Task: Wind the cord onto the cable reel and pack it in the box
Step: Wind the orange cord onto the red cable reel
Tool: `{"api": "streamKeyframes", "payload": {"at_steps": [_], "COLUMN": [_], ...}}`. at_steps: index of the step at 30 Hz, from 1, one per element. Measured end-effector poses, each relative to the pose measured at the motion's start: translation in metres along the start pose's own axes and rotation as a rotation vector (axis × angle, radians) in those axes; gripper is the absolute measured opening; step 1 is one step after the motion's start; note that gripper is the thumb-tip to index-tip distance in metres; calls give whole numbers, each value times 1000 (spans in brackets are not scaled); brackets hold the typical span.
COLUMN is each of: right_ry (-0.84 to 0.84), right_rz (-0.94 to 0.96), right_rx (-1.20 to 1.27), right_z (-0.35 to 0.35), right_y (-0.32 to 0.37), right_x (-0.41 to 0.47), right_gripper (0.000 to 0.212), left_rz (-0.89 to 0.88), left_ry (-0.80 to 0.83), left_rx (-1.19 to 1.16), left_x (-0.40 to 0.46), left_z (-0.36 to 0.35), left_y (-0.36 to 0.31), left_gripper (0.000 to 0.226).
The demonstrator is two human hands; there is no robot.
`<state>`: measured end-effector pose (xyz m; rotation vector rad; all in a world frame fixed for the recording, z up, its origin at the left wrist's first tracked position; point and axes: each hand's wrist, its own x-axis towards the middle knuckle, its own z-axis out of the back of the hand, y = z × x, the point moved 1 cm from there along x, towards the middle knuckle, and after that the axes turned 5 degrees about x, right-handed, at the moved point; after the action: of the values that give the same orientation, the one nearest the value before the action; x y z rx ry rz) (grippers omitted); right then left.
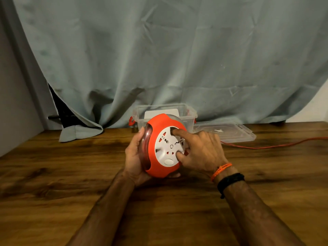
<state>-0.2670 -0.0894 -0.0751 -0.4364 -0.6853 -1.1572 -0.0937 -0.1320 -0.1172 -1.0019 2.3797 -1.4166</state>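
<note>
While left hand (135, 158) and right hand (201, 151) grip the cable reel (159, 126), the box (192, 113) holds a white card (156, 113).

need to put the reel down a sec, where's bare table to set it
Bare table lies left of the left hand, nearer than the curtain hem, and in front between the forearms. Crowded behind the cable reel, where the box and lid sit; right of the right hand the cord crosses the wood, with bare wood nearer than it.
</note>
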Motion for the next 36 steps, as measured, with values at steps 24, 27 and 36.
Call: {"api": "streamKeyframes", "payload": {"at_steps": [24, 27, 36], "right_ry": [26, 28, 61], "right_rz": [-229, -139, 8], "right_rx": [251, 240, 53], "right_z": [8, 15, 5], "right_y": [9, 6, 3], "right_x": [4, 3, 0], "right_gripper": [39, 30, 67], "left_rz": [-139, -97, -37], "left_ry": [-87, -79, -39], "left_rx": [-30, -2, 18], "left_x": [1, -1, -3], "left_z": [5, 5, 0], "left_y": [-2, -1, -2], "left_gripper": [74, 79, 81]}}
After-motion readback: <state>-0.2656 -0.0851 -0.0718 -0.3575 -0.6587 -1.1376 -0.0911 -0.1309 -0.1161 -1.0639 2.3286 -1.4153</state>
